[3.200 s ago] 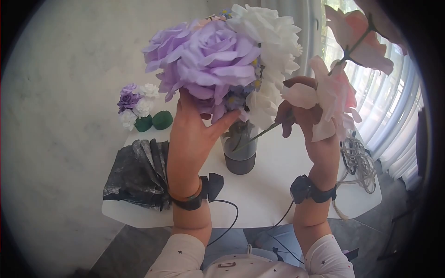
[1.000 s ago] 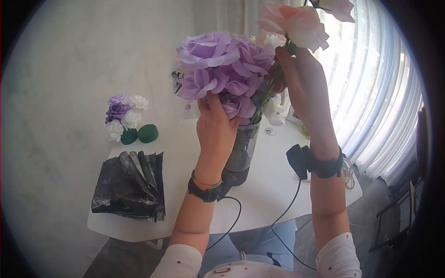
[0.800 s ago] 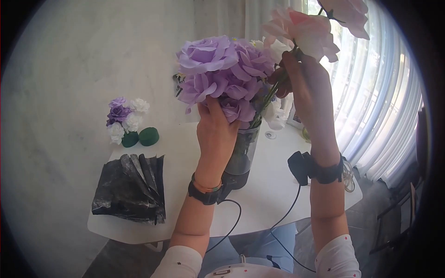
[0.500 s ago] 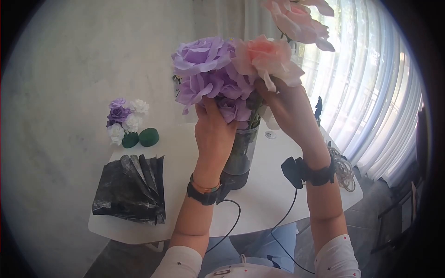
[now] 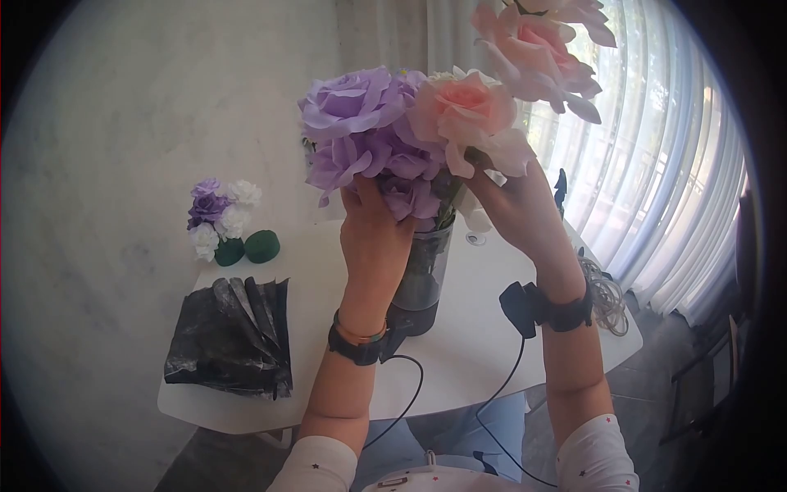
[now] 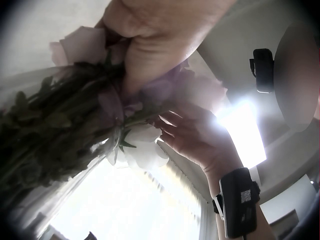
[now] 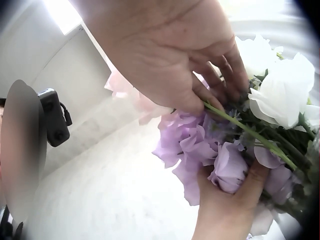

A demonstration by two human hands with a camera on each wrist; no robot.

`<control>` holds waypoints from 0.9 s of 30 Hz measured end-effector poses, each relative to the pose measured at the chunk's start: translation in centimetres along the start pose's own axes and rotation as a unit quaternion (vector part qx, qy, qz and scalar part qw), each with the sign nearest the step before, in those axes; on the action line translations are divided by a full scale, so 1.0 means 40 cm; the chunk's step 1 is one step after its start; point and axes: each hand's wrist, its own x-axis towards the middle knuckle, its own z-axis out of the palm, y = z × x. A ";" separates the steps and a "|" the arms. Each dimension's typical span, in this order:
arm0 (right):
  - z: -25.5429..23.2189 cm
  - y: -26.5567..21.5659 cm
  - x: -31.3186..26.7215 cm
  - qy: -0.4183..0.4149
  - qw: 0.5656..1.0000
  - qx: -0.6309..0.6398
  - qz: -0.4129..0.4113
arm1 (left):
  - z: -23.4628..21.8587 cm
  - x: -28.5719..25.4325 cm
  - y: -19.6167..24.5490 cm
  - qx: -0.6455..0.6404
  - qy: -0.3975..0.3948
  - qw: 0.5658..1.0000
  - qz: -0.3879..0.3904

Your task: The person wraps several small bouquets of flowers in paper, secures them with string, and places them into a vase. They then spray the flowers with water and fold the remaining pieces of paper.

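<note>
Pink rose stem (image 7: 250, 131) pinched by right hand (image 5: 512, 209), slanting down-left into vase (image 5: 422, 275), frame centre. Purple blooms (image 5: 369, 135) are cupped from below by left hand (image 5: 373, 238).

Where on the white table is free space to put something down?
Bare tabletop lies between the dark glass vase and the coiled cable, and between the folded black fabric and the vase. The far left corner is crowded by small flower balls and green foam pieces.

Bouquet (image 5: 385, 139) in vase (image 5: 420, 271) on table (image 5: 484, 344) (folded paper (image 5: 229, 336) left).
</note>
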 end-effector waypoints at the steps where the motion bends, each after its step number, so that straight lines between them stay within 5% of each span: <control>1: -0.002 -0.004 -0.001 -0.008 1.000 -0.024 -0.014 | -0.001 -0.001 0.000 0.000 -0.001 1.000 0.000; 8: 0.010 0.010 0.007 0.006 0.999 0.034 0.028 | -0.008 -0.002 0.010 0.006 0.001 1.000 -0.022; 17: 0.034 0.019 -0.021 -0.017 0.996 -0.050 -0.066 | -0.005 0.000 0.008 -0.020 -0.011 0.999 -0.027; 27: 0.048 0.010 -0.032 0.058 0.995 0.079 -0.010 | 0.002 0.003 0.004 -0.023 -0.007 0.999 -0.021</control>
